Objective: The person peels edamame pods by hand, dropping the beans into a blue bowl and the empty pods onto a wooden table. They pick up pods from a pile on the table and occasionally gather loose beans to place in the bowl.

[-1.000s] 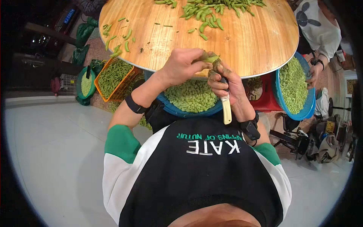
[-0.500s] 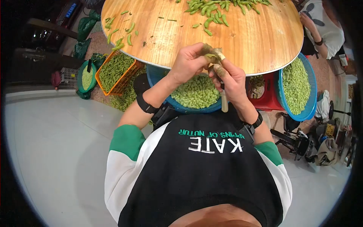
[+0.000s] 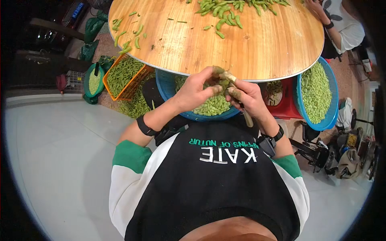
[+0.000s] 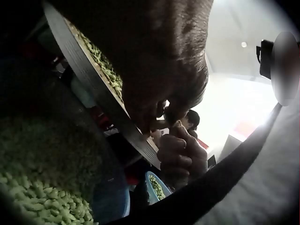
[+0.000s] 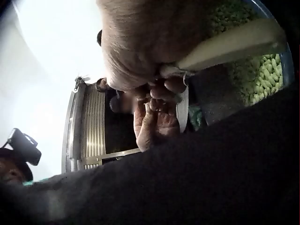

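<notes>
In the head view my left hand and right hand meet over a blue basin of shelled green beans. A green bean pod sits between the fingertips of both hands, the left thumb and forefinger curved around it. My right fingers also curl round a knife; its cream handle sticks out below the palm and crosses the right wrist view. The blade is hidden. Fingers mostly cover the pod in both wrist views.
A round wooden table bears a pile of pods and scattered scraps. Left stands an orange crate of pods. On the right are a red stool and another blue basin. Another person sits beyond.
Both hands have come lower and nearer the body, from the table's edge to over the basin. The left thumb and forefinger have spread apart. The other person's arms have moved up to the table.
</notes>
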A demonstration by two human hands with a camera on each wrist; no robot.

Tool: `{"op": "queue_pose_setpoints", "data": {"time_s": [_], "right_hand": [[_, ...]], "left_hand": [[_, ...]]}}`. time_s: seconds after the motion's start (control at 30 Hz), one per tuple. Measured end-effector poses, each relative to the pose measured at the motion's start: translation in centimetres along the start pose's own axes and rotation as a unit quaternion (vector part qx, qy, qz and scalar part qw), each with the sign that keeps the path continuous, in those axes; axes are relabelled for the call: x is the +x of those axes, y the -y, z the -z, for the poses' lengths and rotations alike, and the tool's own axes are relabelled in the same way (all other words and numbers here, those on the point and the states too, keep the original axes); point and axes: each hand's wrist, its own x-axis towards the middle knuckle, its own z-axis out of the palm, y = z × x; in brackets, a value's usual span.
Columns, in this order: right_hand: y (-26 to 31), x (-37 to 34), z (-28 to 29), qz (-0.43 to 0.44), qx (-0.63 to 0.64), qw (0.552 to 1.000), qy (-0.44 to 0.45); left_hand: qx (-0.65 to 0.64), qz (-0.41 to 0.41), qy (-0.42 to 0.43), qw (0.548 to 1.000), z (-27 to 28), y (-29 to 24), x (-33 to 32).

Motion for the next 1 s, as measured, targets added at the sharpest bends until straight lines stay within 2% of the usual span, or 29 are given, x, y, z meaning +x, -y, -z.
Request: {"op": "queue_pose_setpoints", "data": {"time_s": [0.07, 0.2, 0.27, 0.3, 0.33, 0.37, 0.4, 0.43, 0.5, 0.53, 0.6, 0.67, 0.73, 0.77, 0.83, 0.87, 0.9, 0.97, 1.0], "right_hand": [[-0.1, 0.3, -0.3, 0.002, 0.030, 1.000, 0.001], [-0.3, 1.1, -0.2, -0.002, 0.051, 0.998, 0.026], [-0.1, 1.3, -0.5, -0.003, 0.062, 0.997, 0.045], [0.1, 1.4, -0.7, -0.006, 0.067, 0.996, 0.064], [0.6, 1.5, -0.8, 0.029, 0.039, 0.997, 0.062], [1.2, 1.5, -0.5, 0.031, 0.040, 0.997, 0.062], [1.9, 1.8, 0.1, 0.055, 0.013, 0.998, 0.008], [2.4, 2.2, 0.9, 0.079, -0.013, 0.996, -0.046], [1.7, 3.5, 2.7, 0.106, -0.011, 0.992, -0.074], [1.5, 4.2, 3.3, 0.122, 0.028, 0.987, -0.100], [0.9, 5.3, 3.6, 0.152, 0.092, 0.975, -0.133], [0.7, 5.4, 3.2, 0.160, 0.065, 0.975, -0.142], [0.6, 5.1, 3.1, 0.162, 0.041, 0.974, -0.152], [0.5, 5.0, 3.1, 0.162, 0.040, 0.974, -0.153], [0.2, 4.8, 3.3, 0.179, 0.034, 0.969, -0.169], [0.4, 4.8, 3.4, 0.180, 0.033, 0.968, -0.172], [0.6, 4.8, 3.5, 0.176, 0.037, 0.969, -0.170], [0.6, 4.9, 3.5, 0.169, 0.041, 0.971, -0.167], [0.5, 5.1, 3.7, 0.167, 0.078, 0.972, -0.149]], "left_hand": [[-0.163, 0.063, -0.033, 0.984, -0.2, 0.2, -0.2], [-0.167, 0.064, -0.034, 0.983, -0.1, -0.5, -0.6], [-0.151, 0.025, -0.085, 0.985, -0.2, -1.3, -1.0], [-0.149, 0.026, -0.084, 0.985, 0.5, -2.0, -1.1], [0.047, 0.042, -0.076, 0.995, 1.9, -3.0, -1.2], [0.242, 0.057, -0.066, 0.966, 3.3, -3.8, -1.5], [0.377, 0.003, -0.082, 0.923, 5.0, -3.9, -1.4], [0.504, -0.051, -0.096, 0.857, 7.0, -3.9, -0.9], [0.670, -0.037, -0.114, 0.732, 10.5, -3.4, 0.6], [0.672, -0.038, -0.114, 0.730, 11.0, -3.1, 2.3], [0.644, -0.235, -0.109, 0.720, 11.4, -2.6, 6.4], [0.542, -0.287, -0.045, 0.789, 10.9, 0.0, 11.1], [0.558, -0.275, 0.012, 0.783, 9.4, 1.5, 14.9], [0.557, -0.276, 0.011, 0.783, 9.2, 2.4, 16.2], [0.573, -0.316, 0.049, 0.755, 8.6, 3.0, 17.8], [0.585, -0.310, 0.062, 0.747, 8.8, 3.2, 18.1], [0.584, -0.313, 0.064, 0.746, 8.9, 3.4, 18.2], [0.602, -0.328, -0.017, 0.728, 8.9, 3.9, 18.1], [0.602, -0.329, -0.018, 0.728, 8.5, 3.6, 17.6]]}}
